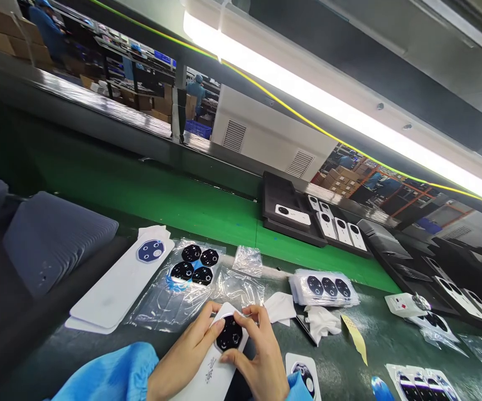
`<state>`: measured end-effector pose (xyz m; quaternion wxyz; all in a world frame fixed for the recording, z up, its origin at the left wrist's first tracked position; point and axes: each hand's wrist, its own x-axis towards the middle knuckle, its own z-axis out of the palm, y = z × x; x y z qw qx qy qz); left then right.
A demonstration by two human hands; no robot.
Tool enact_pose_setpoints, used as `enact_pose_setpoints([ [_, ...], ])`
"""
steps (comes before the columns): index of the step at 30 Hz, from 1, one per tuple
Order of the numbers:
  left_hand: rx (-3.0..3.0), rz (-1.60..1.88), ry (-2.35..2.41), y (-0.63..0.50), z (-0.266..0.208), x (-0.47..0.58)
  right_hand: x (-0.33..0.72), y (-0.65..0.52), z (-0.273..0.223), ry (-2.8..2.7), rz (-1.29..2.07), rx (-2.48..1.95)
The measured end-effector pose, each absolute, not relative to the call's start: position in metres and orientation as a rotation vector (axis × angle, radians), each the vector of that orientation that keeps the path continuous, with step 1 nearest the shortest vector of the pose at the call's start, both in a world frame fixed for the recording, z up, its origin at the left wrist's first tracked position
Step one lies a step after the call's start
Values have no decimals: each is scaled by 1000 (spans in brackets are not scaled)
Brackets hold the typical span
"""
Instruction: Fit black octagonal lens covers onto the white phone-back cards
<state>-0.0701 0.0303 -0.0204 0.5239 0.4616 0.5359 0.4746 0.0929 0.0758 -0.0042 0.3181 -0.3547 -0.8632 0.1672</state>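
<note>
Low in the middle of the head view lies a white phone back cover point(202, 374), tilted, with dark printed marks. Around its left edge my left hand point(185, 352) is closed, the thumb resting by the black camera lens cover point(229, 334). My right hand point(262, 356) pinches that lens cover, its thumb at the lower rim and fingers at the upper right. Whether the lens cover is fixed to the back cover, I cannot tell. Just beyond my hands, more black lens covers point(191, 270) lie on clear plastic film point(157, 303).
Left stand white back covers point(109, 289) and a fanned stack of grey sheets point(57, 239). Right are bagged lens covers point(328, 289), a crumpled white cloth point(322, 323), a yellow strip point(354, 337) and a dispenser bottle point(406, 304). Black trays point(283, 192) with phone covers stand behind.
</note>
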Motion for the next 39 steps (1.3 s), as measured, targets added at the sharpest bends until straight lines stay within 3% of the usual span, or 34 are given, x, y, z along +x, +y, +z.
enact_pose_setpoints([
  [11, 1110, 1039, 1272, 33, -11, -72, 98, 80, -5, -2174, 700, -896],
  [24, 990, 1100, 1178, 33, -11, -72, 90, 78, 5, -1500, 1526, -1165],
  [39, 843, 1051, 890, 35, -13, -72, 82, 63, 11, -1272, 1529, -1082],
])
